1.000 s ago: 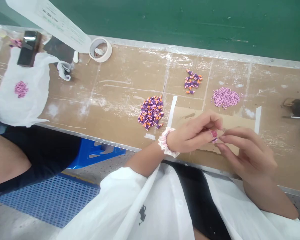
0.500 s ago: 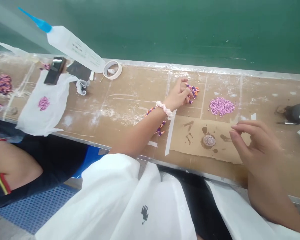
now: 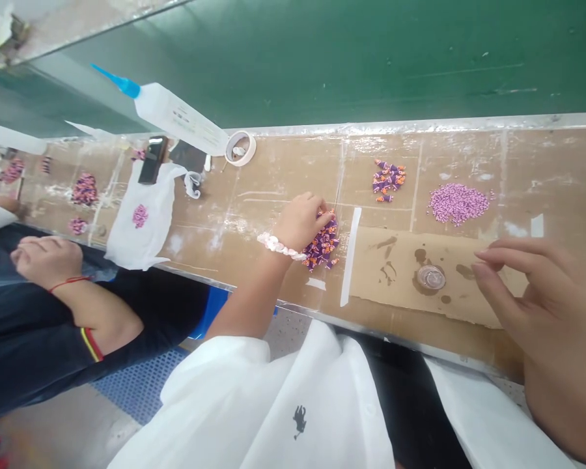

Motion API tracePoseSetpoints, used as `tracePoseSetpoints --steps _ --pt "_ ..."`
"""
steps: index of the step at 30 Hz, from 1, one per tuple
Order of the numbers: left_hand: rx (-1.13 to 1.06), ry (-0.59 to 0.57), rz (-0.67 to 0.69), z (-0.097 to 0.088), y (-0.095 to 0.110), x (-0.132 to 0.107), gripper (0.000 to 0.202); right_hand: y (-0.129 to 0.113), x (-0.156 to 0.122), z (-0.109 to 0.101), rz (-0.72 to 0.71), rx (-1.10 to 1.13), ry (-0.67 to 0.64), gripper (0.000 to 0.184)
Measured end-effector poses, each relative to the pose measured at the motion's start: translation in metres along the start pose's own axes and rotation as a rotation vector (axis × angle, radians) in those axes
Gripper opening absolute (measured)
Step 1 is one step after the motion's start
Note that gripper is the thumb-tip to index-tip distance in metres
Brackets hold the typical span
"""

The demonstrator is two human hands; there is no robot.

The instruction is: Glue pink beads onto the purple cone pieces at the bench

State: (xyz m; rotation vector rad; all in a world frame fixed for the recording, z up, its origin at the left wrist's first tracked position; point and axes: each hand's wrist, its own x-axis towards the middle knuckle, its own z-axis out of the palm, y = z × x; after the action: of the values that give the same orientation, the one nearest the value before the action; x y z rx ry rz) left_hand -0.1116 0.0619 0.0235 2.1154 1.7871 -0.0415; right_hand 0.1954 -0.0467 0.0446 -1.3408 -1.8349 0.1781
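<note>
Here the left hand (image 3: 303,221) rests on the big heap of purple-and-orange charms (image 3: 322,244) near the front edge of the worktop (image 3: 273,176), fingers curled down into the pile — whether they have pinched a piece I cannot tell, since the knuckles cover the tips. The right hand (image 3: 542,306) hovers over the right end of the cardboard sheet (image 3: 395,286) by the front edge, fingers loosely spread and pinching nothing I can make out. Between the hands, on the cardboard, sits a small clear round dish (image 3: 430,277) amid dark stains, touched by neither hand.

Risks, as I judge them: raking the heap could scatter charms over the front edge, which lies just beside it, and a sweep of the right hand could knock the little dish. The stains may be wet adhesive — a stray charm could stick there.

Toward the back edge lie a smaller cluster of charms (image 3: 388,180) and a pile of pink beads (image 3: 458,202), well apart from both hands. A glue bottle with a blue nozzle (image 3: 170,111) leans over the back-left area beside a tape roll (image 3: 239,147). A neighbouring person's hand (image 3: 46,260) lies at the left. The right hand's wrist is cut off by the frame, and the dish's contents are too small to read.
</note>
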Motion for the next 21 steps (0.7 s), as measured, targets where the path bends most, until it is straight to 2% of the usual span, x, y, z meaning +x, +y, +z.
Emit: tracePoseSetpoints --steps 4,11,14,19,21 --pt "0.006 -0.082 -0.034 0.007 0.003 0.007 0.017 0.005 0.002 0.002 -0.01 -0.009 -0.013 0.021" --pt "0.032 -0.196 -0.098 -0.001 0.008 0.018 0.016 0.011 0.004 0.004 -0.113 -0.008 0.024 0.026" --pt "0.021 -0.225 -0.115 -0.002 0.013 0.024 0.017 0.012 0.004 0.004 -0.104 -0.005 0.022 0.026" --pt "-0.03 -0.133 -0.116 -0.007 0.015 0.024 0.016 0.013 0.005 0.004 -0.109 -0.004 0.038 0.025" --pt "-0.21 -0.061 -0.102 -0.011 0.016 0.016 0.016 0.013 0.004 0.005 -0.115 -0.01 0.042 0.024"
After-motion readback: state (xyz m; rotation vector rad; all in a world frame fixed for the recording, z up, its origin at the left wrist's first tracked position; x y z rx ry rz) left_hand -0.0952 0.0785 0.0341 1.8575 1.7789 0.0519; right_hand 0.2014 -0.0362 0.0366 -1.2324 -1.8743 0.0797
